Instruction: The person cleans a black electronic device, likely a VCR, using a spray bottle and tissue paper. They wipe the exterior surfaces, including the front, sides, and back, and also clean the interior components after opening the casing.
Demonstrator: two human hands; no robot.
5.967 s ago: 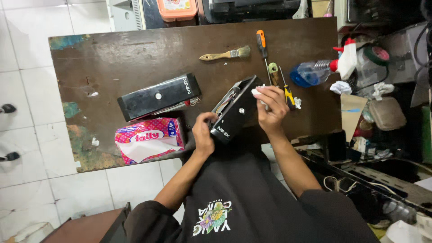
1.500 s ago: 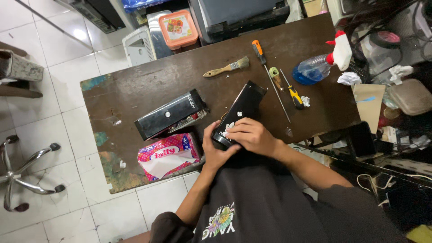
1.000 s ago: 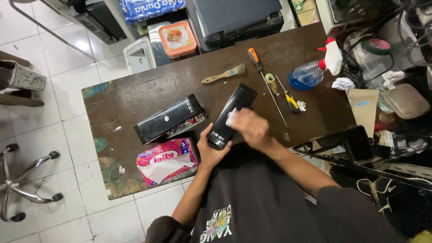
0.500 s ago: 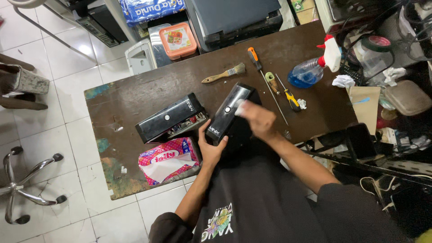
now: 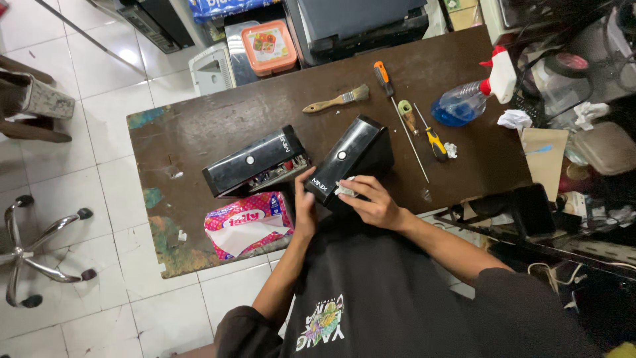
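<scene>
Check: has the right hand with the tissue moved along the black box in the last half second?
Yes. The right hand slid from the black box's far end, near the screwdrivers, down to the near end, beside the left hand.

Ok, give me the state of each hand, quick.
Left hand: grip closed on the near end of the black box, steadying it.
Right hand: closed on a crumpled white tissue, pressed against that box.
</scene>
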